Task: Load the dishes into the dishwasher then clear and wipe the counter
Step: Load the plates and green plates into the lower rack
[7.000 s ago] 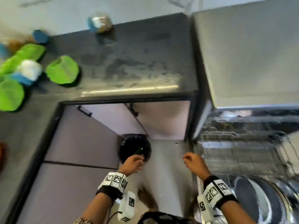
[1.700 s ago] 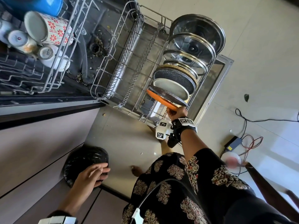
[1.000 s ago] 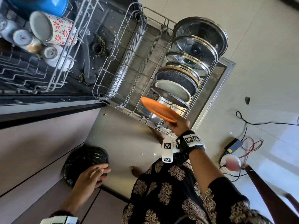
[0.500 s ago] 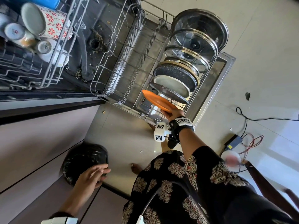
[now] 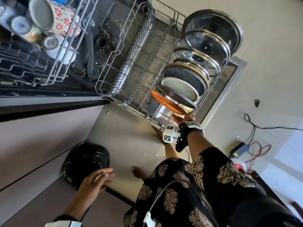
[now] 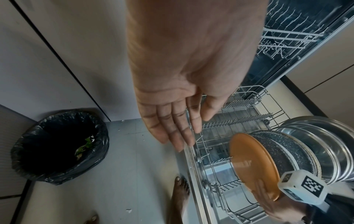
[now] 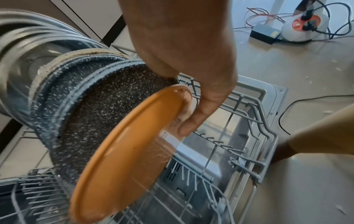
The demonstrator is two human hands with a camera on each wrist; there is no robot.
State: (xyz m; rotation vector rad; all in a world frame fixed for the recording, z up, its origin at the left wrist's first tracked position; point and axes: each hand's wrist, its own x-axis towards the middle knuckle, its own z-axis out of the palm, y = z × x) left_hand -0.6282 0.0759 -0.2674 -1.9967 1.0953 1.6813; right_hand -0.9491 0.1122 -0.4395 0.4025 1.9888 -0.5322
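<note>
1. The orange plate (image 7: 122, 154) is pinched at its upper rim by the right hand (image 7: 193, 72); the thumb is pressed on the near face and the other fingers are tucked behind the rim, so the grip is closed on the plate.
2. The plate is held on edge, tilted, down in the lower rack (image 5: 131, 63) of the dishwasher, at the near end of the row. Whether its bottom edge is actually seated between the tines can't be told.
3. Right behind it a dark speckled pan (image 7: 107, 106) is stood on edge, just about touching the plate's back.
4. Further along the same row a pale plate (image 5: 179, 89), another speckled pan (image 5: 183, 77) and a few steel lids (image 5: 206, 46) are lined up, all on edge.
5. The rack is pulled out over the open dishwasher door (image 5: 229, 82), with the rest of its tines left bare.
6. The left hand (image 6: 172, 118) is held out in the air with fingers straight and loosely together, nothing in it, hanging above the floor near the rack's corner.
7. A bin (image 6: 57, 144) lined with a black bag is parked on the floor by the cabinet fronts, below the left hand, with some green scraps seen inside.
8. In the upper rack (image 5: 41, 66) a floral mug (image 5: 64, 20) and a few small cups are lying on their sides.
9. Off to the side, a small black box (image 5: 237, 151) and tangled red and black cables are spread on the floor.
</note>
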